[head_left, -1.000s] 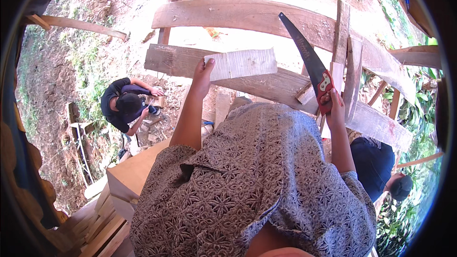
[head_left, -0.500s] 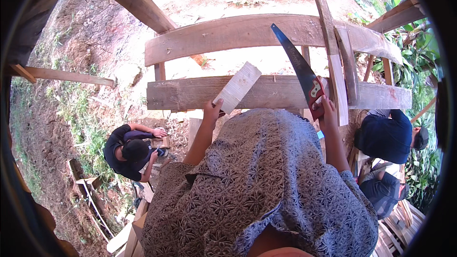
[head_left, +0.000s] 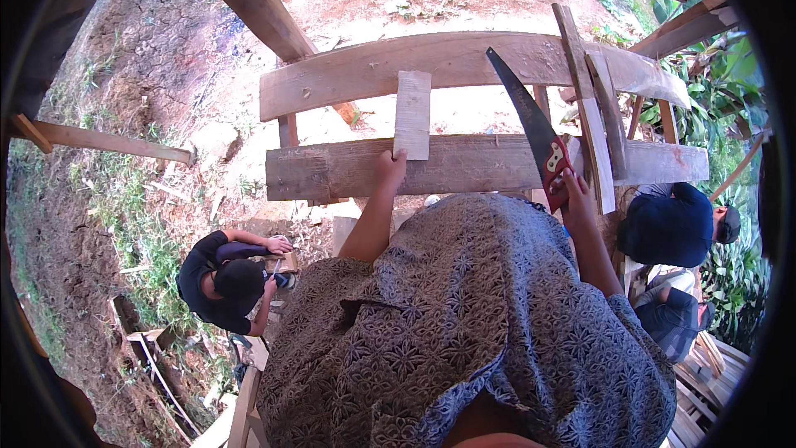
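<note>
My left hand grips the lower end of a short, pale wooden board. The board points away from me, spanning from the near plank across the gap to the far plank. In my right hand is a handsaw with a red handle and a dark tapering blade. Its blade slants up to the left over both planks, tip at the far one. Just right of the saw, a long narrow strip of wood lies across the planks, beside a shorter dark piece.
At left, a person in black crouches, hands at a small wood block. Two more people are low at the right. Wooden beams rise at upper left, and cut lumber is stacked lower right.
The pale board has swung from a rightward slant to nearly straight ahead and now reaches the far plank. My left hand moved slightly forward and right; the saw stays in my right hand.
</note>
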Action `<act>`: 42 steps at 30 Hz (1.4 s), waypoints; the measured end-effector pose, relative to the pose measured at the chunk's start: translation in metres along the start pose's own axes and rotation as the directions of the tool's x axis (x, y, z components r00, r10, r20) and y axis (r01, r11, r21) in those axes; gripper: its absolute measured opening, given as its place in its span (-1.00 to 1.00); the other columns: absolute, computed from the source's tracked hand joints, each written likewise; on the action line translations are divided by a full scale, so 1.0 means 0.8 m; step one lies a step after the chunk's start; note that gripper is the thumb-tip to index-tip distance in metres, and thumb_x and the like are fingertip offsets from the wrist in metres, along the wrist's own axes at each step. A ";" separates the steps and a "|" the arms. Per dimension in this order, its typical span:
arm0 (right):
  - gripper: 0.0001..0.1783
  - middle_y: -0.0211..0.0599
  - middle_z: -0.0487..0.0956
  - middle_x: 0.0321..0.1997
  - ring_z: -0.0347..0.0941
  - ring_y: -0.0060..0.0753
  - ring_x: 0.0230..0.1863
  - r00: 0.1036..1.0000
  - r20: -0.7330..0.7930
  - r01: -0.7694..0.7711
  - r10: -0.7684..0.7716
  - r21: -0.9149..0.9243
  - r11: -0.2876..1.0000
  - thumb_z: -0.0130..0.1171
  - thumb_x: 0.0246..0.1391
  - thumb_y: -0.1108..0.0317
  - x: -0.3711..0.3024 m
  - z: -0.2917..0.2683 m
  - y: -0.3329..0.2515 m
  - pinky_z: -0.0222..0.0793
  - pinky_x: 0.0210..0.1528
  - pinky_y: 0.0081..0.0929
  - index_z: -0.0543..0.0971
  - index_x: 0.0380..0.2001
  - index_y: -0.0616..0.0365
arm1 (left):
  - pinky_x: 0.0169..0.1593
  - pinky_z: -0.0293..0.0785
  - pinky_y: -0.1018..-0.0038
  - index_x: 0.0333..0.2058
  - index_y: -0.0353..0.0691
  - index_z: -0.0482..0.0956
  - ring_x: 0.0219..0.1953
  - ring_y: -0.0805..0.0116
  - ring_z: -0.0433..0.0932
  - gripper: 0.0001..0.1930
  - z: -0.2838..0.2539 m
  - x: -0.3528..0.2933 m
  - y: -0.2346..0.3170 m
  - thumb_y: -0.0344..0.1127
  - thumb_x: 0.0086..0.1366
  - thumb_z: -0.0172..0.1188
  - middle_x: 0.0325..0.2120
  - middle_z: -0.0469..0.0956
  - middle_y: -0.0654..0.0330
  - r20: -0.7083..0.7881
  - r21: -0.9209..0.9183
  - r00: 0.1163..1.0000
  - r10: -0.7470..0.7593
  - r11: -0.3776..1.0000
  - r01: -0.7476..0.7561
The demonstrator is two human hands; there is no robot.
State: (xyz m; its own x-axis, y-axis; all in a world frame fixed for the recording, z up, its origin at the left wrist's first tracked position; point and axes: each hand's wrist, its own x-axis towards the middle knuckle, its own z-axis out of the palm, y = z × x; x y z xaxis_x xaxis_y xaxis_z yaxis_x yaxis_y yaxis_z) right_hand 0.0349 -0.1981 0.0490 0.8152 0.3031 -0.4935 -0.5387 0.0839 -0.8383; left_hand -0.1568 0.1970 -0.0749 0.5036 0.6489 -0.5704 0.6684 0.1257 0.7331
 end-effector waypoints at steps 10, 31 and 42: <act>-0.77 -0.39 0.57 -0.45 0.48 -0.57 -0.43 0.996 0.002 0.089 -0.091 -0.191 0.978 0.17 0.40 0.19 0.003 0.012 -0.037 0.37 -0.35 -0.58 0.59 -0.23 0.14 | -0.06 0.52 -0.02 0.22 -0.28 0.27 0.04 -0.11 0.55 -0.10 0.002 -0.026 -0.012 0.34 0.18 0.30 0.06 0.42 -0.14 -0.174 0.626 0.906 0.385 0.754 -0.201; -0.62 -0.53 0.48 -0.54 0.36 -0.68 -0.48 0.839 0.542 0.451 0.044 -0.739 0.501 0.28 0.30 0.07 0.022 0.132 -0.099 0.26 -0.41 -0.57 0.64 -0.34 0.22 | 0.24 0.24 -0.11 0.35 -0.26 0.13 0.22 -0.20 0.31 0.01 0.102 -0.024 0.000 0.00 0.04 0.48 0.18 0.24 -0.20 -0.493 0.479 0.738 0.461 0.852 -0.212; -0.64 -0.27 0.56 -0.43 0.46 -0.42 -0.34 0.699 0.689 0.590 0.191 -0.707 0.390 0.31 0.27 0.10 0.108 0.141 -0.136 0.42 -0.19 -0.35 0.64 -0.29 0.25 | 0.29 0.15 -0.13 0.41 -0.14 0.12 0.29 -0.18 0.25 -0.03 0.125 -0.035 0.031 0.06 0.13 0.41 0.27 0.18 -0.12 -0.593 0.401 0.747 0.302 0.914 -0.052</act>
State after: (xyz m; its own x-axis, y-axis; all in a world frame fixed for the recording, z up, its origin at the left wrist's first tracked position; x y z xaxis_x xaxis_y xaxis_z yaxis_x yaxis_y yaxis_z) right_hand 0.1402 -0.0742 0.1237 0.3205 0.8819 -0.3458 0.4210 -0.4596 -0.7820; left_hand -0.0994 0.1067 -0.0774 0.2535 0.9672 0.0154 0.8050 -0.2197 0.5511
